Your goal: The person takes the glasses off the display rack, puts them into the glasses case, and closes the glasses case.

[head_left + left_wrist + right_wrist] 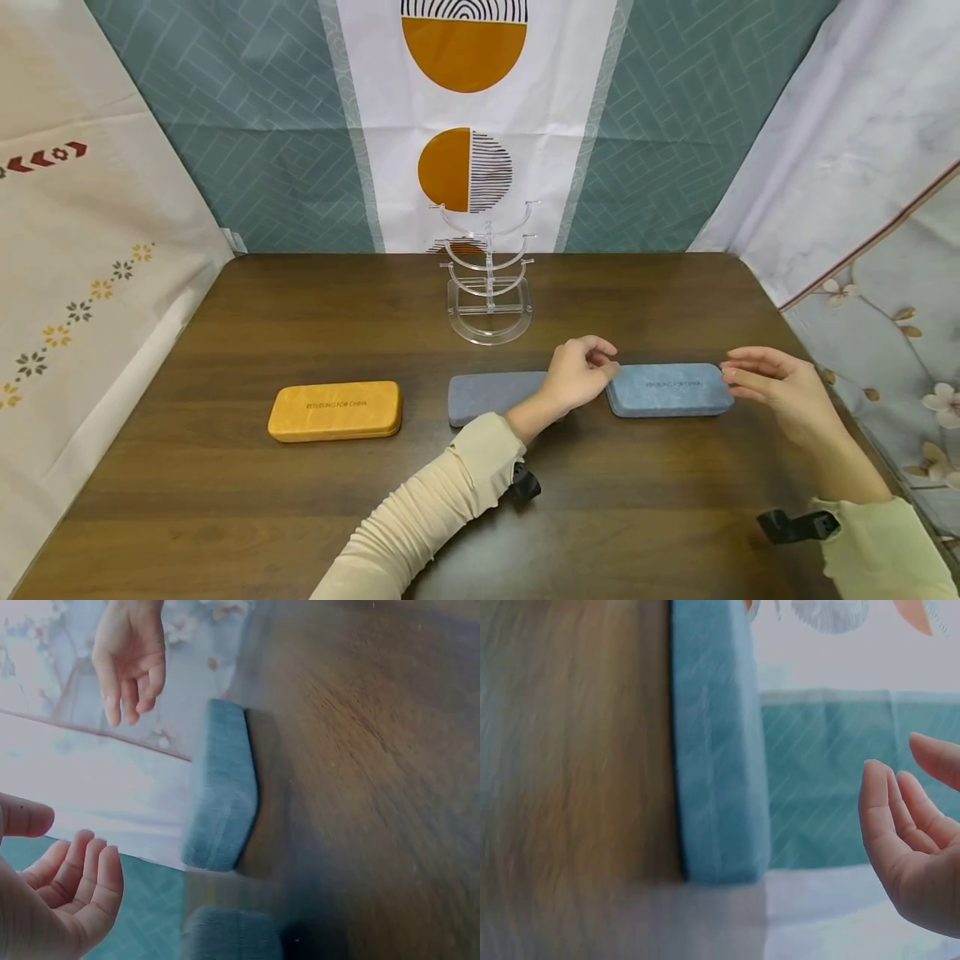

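Observation:
A light blue glasses case (670, 390) with dark lettering on its lid lies closed on the table between both hands. My left hand (581, 371) hovers at its left end, with fingers loosely bent. At the right end is my right hand (783, 392), its fingers relaxed. The left wrist view shows a gap between the left hand (67, 892) and the blue case (221, 787). Likewise, the right wrist view has the right hand (915, 840) apart from the case (720, 750). Both hands hold nothing. A grey-blue glasses case (491, 393) is partly hidden behind my left hand and wrist.
On the left of the brown wooden table (300, 517) lies a yellow glasses case (335, 411). A clear plastic tiered stand (490, 308) with curved arms stands near the back edge. Patterned curtains (262, 150) hang behind and beside the table.

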`<state>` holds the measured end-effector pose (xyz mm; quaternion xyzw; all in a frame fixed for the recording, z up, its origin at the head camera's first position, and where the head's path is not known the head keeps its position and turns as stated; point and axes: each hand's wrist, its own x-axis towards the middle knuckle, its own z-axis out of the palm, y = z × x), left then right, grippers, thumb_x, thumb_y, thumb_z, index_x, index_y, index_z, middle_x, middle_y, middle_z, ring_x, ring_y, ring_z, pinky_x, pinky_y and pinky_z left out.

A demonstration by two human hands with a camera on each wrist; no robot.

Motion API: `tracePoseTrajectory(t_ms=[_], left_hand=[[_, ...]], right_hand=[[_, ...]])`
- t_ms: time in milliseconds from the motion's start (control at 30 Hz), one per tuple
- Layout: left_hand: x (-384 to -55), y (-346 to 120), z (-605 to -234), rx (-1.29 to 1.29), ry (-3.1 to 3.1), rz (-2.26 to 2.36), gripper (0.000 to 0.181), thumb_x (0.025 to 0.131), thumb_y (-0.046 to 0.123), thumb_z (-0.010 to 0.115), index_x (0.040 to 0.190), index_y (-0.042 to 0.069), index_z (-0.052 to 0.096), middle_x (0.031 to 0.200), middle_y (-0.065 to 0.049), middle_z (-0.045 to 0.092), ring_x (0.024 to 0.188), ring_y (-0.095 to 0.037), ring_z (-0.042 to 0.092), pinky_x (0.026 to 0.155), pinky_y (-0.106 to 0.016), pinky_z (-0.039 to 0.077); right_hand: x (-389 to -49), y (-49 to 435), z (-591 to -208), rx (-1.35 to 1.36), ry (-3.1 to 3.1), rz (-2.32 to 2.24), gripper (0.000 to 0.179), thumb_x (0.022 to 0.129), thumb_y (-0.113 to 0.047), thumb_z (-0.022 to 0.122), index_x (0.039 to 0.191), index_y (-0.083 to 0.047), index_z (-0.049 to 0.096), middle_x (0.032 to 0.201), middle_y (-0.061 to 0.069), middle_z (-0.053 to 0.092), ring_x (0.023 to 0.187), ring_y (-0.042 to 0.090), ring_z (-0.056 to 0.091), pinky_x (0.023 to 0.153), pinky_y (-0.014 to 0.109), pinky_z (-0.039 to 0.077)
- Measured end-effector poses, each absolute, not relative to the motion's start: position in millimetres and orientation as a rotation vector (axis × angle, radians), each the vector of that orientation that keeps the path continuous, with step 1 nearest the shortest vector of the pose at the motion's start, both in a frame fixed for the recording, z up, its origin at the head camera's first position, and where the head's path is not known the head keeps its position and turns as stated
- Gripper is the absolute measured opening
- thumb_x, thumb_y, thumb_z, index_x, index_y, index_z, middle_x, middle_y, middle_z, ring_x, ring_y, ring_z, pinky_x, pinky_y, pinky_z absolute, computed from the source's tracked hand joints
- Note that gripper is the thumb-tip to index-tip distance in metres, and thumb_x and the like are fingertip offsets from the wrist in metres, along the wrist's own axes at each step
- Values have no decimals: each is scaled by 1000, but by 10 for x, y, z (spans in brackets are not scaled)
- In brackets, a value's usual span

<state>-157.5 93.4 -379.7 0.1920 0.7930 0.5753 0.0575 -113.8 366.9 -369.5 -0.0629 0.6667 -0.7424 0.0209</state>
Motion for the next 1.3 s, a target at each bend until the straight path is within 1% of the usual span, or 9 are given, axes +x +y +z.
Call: tracePoseTrajectory(t_ms=[167, 600, 667, 767, 867, 967, 1067, 1133, 1300], left_hand=[[-1504, 800, -3700, 653, 2399, 1830, 13, 82, 2, 62, 95, -1, 63, 70, -2, 61, 55, -5, 50, 52, -15, 43], [-1425, 493, -3500, 633, 2258, 1996, 15, 82, 0, 62, 97, -3, 62, 72, -8, 61, 59, -12, 52, 55, -16, 43], [-1420, 448, -3475, 628, 2240, 2010, 16, 83, 1, 62, 98, -3, 62, 73, -10, 61, 60, -11, 52, 55, -16, 42], [-1367, 366, -3361, 619, 2212, 2018, 18, 83, -2, 60, 100, -7, 60, 75, -17, 60, 59, -10, 50, 54, -16, 40], [-1341, 302, -3354, 626, 2183, 2049, 18, 83, -3, 59, 101, -8, 59, 76, -18, 60, 58, -7, 49, 53, -17, 39], [-1339, 250, -3418, 638, 2138, 2098, 19, 83, -3, 58, 101, -6, 59, 76, -17, 60, 60, -13, 53, 53, -18, 41], [-1343, 180, -3471, 627, 2101, 2132, 20, 83, -4, 57, 103, -5, 59, 78, -19, 61, 66, -27, 59, 56, -21, 47], [-1337, 122, -3479, 616, 2083, 2156, 21, 84, -4, 56, 104, -5, 58, 79, -19, 61, 70, -32, 60, 58, -26, 50], [-1345, 12, -3531, 613, 2079, 2194, 21, 84, -4, 56, 105, -7, 57, 78, -16, 62, 69, -25, 61, 61, -37, 52]], right_hand=[[-1106, 3491, -3587, -217, 2091, -2294, 28, 85, 12, 53, 101, -7, 65, 87, 3, 67, 76, 15, 66, 63, 27, 54], [-1063, 3112, -3397, -372, 2169, -2287, 29, 84, 15, 53, 102, -4, 65, 88, 4, 67, 75, 14, 65, 61, 30, 54], [-1056, 3071, -3375, -394, 2178, -2284, 29, 83, 16, 53, 102, -3, 64, 88, 5, 67, 75, 14, 65, 62, 31, 54], [-1056, 3012, -3350, -418, 2208, -2270, 30, 82, 17, 53, 103, -2, 64, 87, 5, 67, 74, 14, 65, 61, 30, 54], [-1065, 2944, -3335, -426, 2228, -2269, 30, 81, 17, 54, 103, -1, 64, 87, 5, 67, 73, 14, 65, 61, 29, 54], [-1070, 2855, -3322, -425, 2261, -2260, 30, 81, 16, 56, 104, -2, 64, 86, 4, 67, 73, 14, 65, 61, 28, 54], [-1083, 2762, -3326, -469, 2257, -2252, 30, 81, 15, 56, 105, -2, 63, 87, 3, 67, 74, 14, 64, 62, 29, 54], [-1092, 2703, -3335, -504, 2250, -2240, 31, 82, 14, 57, 106, -3, 63, 88, 2, 67, 74, 14, 64, 63, 28, 54], [-1119, 2589, -3375, -528, 2221, -2230, 31, 82, 13, 57, 107, -5, 63, 89, 3, 67, 75, 15, 64, 63, 28, 54]])
